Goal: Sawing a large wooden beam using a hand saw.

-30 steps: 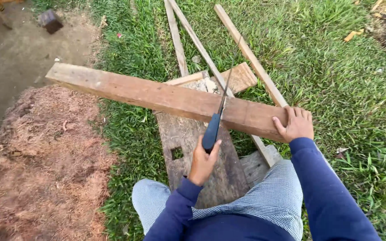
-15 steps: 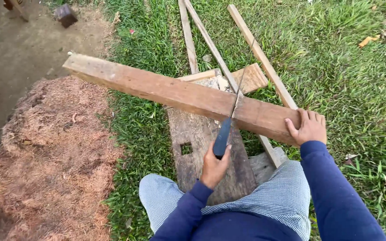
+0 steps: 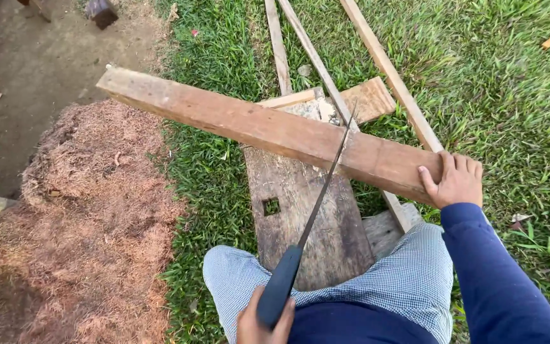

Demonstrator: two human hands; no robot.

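A long reddish wooden beam [image 3: 237, 121] lies crosswise on a dark weathered bench plank [image 3: 332, 223] that has a square hole in it. My right hand [image 3: 456, 181] presses down on the beam's right end, fingers over its top. My left hand [image 3: 259, 325], at the bottom edge, grips the dark blue handle of a handsaw [image 3: 316, 213]. The thin blade runs up and away from me, and its far part rests on the beam near the middle. My knees in checked trousers are on either side of the plank.
A pile of reddish sawdust [image 3: 77, 223] covers the ground at the left, with bare dirt beyond it. Thin wooden slats [image 3: 383, 64] lie on the grass behind the beam, and a flat offcut [image 3: 370, 99] sits beside them. A dark block [image 3: 100, 11] lies at the top left.
My left hand has drawn the saw back toward me, so the handle is now lower in view. My right hand stays on the beam's end.
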